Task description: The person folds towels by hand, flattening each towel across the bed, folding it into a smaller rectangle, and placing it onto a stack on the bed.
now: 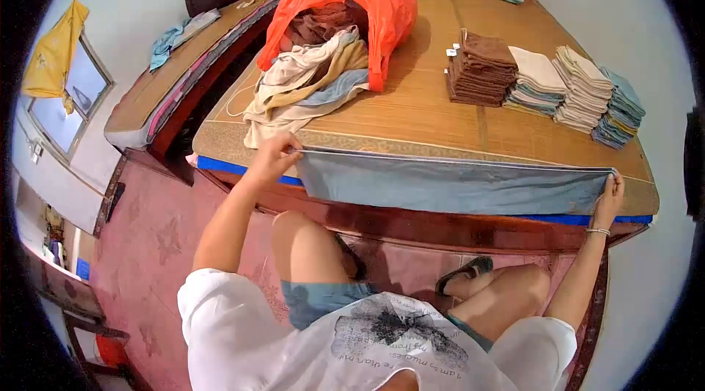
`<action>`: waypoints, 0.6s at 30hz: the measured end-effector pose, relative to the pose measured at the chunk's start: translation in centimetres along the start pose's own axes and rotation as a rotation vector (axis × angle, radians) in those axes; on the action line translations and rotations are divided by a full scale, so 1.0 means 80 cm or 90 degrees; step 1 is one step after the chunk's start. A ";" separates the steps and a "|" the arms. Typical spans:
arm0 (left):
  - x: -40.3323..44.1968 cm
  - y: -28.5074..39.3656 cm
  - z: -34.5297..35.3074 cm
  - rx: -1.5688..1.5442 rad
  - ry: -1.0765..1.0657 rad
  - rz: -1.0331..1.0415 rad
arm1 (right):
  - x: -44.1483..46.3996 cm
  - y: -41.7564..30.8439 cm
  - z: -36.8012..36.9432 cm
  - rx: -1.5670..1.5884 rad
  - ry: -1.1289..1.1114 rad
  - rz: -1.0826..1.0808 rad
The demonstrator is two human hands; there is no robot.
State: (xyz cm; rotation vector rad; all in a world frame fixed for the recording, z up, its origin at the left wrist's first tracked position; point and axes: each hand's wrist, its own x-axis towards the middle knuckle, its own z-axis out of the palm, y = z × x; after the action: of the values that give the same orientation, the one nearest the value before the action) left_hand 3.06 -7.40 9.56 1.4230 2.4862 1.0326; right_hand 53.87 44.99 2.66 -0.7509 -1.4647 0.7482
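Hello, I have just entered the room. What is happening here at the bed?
A seated person holds a blue-grey cloth stretched along the edge of the bed, the left hand at one end and the right hand at the other. Loose cloths spill from an open red bag on the bed. Beyond the held cloth, toward the left-hand side, stand neat stacks of folded cloths in brown, cream and blue.

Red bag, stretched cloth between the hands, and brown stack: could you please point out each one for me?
Red bag (393,16), head view, on its right side.
Stretched cloth (455,189), head view, near its middle.
Brown stack (479,81), head view, on its front side.
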 end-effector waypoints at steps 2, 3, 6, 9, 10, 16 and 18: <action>-0.003 0.016 -0.007 -0.043 0.028 -0.041 | 0.000 -0.008 -0.001 -0.001 0.030 -0.009; -0.006 0.025 -0.010 0.026 0.059 -0.015 | -0.002 -0.010 -0.001 -0.050 0.007 -0.039; -0.009 0.006 -0.025 0.160 0.069 0.053 | -0.003 -0.022 -0.005 -0.019 -0.046 -0.048; -0.016 -0.013 -0.037 0.078 0.123 -0.002 | -0.011 -0.022 0.006 -0.118 -0.054 -0.084; -0.020 -0.015 -0.044 0.052 0.132 -0.024 | -0.013 -0.021 0.008 -0.022 -0.046 -0.048; -0.023 -0.035 -0.064 -0.274 0.099 -0.135 | -0.017 -0.060 0.017 -0.132 -0.009 -0.090; -0.011 -0.041 -0.050 -0.384 0.116 -0.190 | -0.025 -0.067 0.040 -0.201 -0.018 -0.123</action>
State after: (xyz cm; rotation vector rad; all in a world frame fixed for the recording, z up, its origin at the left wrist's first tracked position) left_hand -0.41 -11.21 10.44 0.7851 2.1106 1.6978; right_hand 50.66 40.21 5.81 -0.8232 -1.6761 0.3866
